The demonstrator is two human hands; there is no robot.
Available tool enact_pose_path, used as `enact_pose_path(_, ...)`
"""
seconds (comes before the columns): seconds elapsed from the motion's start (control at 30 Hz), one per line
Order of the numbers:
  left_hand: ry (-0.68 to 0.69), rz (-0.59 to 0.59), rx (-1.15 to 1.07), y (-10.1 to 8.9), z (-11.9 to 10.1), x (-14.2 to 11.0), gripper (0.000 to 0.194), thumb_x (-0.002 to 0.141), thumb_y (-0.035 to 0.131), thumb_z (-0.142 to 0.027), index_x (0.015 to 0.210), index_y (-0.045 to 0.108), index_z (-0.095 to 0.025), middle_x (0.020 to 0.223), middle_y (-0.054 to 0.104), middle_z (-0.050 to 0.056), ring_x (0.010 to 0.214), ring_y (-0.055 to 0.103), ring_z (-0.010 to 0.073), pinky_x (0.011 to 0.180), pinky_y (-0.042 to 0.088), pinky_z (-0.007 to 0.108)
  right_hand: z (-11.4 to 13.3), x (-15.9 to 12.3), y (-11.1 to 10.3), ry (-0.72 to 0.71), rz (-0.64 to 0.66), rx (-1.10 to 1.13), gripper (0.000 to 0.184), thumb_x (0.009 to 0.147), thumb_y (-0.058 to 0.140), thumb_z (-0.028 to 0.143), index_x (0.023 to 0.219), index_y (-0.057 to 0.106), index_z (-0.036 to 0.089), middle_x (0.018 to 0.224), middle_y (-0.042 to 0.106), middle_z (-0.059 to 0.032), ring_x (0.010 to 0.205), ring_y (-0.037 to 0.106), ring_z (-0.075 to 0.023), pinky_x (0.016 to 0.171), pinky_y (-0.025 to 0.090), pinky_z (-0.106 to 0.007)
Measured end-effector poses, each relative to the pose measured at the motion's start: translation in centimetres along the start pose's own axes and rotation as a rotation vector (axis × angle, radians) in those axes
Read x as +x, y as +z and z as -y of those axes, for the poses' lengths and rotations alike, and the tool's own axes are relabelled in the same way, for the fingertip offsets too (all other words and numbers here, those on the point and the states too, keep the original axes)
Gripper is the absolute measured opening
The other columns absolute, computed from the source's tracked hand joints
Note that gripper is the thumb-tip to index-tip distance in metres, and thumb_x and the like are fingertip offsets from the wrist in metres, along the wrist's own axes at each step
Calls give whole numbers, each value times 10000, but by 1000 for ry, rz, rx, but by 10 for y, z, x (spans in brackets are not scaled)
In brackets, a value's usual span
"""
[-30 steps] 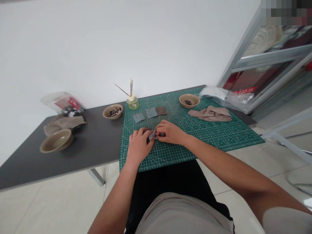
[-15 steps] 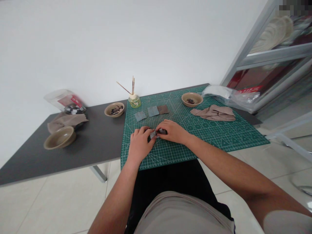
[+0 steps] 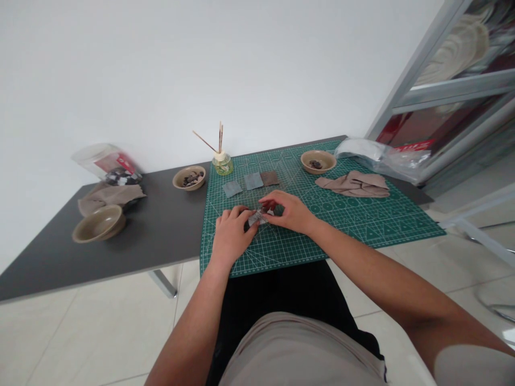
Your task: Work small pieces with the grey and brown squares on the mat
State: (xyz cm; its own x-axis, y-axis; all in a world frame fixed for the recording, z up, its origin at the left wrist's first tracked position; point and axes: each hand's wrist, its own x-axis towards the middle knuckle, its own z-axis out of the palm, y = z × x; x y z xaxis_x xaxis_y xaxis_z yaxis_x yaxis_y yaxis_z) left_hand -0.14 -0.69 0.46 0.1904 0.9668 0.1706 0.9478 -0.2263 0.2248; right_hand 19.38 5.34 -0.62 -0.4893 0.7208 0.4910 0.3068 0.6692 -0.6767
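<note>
From my remote station I have the left hand [image 3: 231, 234] grasping a small, creased grey piece of what looks like fabric [image 3: 253, 219] between thumb and forefinger, down against the green, white-gridded cutting mat [image 3: 362, 228]. The right hand [image 3: 293, 212] meets it from the other side, thumb and forefinger at its edge; whether they pinch it or only touch it I cannot tell, as the fingers cover that spot. I judge the handling of this one piece to be partway: it is gathered rather than flat, and both hands are on it. I can't make out whether it encloses anything.

Just beyond the left hand, two flat, pale blue-grey, cloth-like squares [image 3: 253, 181] and a similar brown square [image 3: 270, 178] lie on the mat, untouched, so I would count those three as not yet worked. Farther out past the right hand, a round tan bowl [image 3: 329, 161] holds a few small dark pieces [image 3: 316, 164], perhaps finished ones, though they are too small to compare. Out past the left hand, on the dark grey tabletop [image 3: 169, 225], a second tan bowl [image 3: 177, 179] holds more small pieces, dark and paler [image 3: 193, 178].
</note>
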Motion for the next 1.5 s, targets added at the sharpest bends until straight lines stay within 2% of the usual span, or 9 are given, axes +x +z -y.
enact_pose_path(0.2,-15,15,4,-1,-1,1,324,932,522,-426,1207,650,-311,1295,603,59,1111,512,278,912,422,439,-9,-1,0,136,-32,335,301,755,777,322,1037,718,235,1074,701,-41,882,687,-173,837,577,-358)
enact_pose_path(0.37,-5,11,5,-1,-1,1,325,937,514,-435,1205,650,-314,1285,607,54,1102,513,276,906,421,439,-8,0,0,276,-18,454,270,724,804,351,966,766,237,915,761,-15,874,717,-191,854,583,-366)
enact_pose_path(0.6,-15,17,-7,-1,-1,1,333,929,531,-418,1221,651,-314,1274,604,63,1115,511,278,920,429,445,-7,-1,-1,264,-13,576,250,720,798,362,928,768,225,1066,758,-42,987,714,-218,911,576,-400)
enact_pose_path(0.8,-6,7,-5,0,0,1,333,928,531,-430,1217,655,-319,1278,607,56,1115,513,280,922,430,446,-6,0,1,254,-43,663,421,648,852,289,1000,632,224,987,750,-23,907,722,-189,867,585,-371)
enact_pose_path(1.0,2,-8,1,1,0,1,317,929,532,-439,1186,667,-310,1265,615,52,1106,516,276,920,428,436,-5,-2,2,222,-12,576,423,674,829,261,1020,589,229,952,732,-12,876,719,-181,832,585,-355)
enact_pose_path(1.23,-7,-6,8,0,0,1,312,935,527,-439,1181,667,-307,1272,613,50,1105,514,273,912,424,433,0,-2,-3,48,22,338,152,765,758,294,866,682,211,924,697,-24,803,684,-160,745,580,-313)
enact_pose_path(1.5,2,-13,-7,2,1,1,319,936,529,-432,1201,663,-316,1277,613,40,1106,515,267,917,424,431,2,-1,-2,4,15,212,114,750,729,210,788,623,198,831,625,6,667,612,-112,640,537,-254)
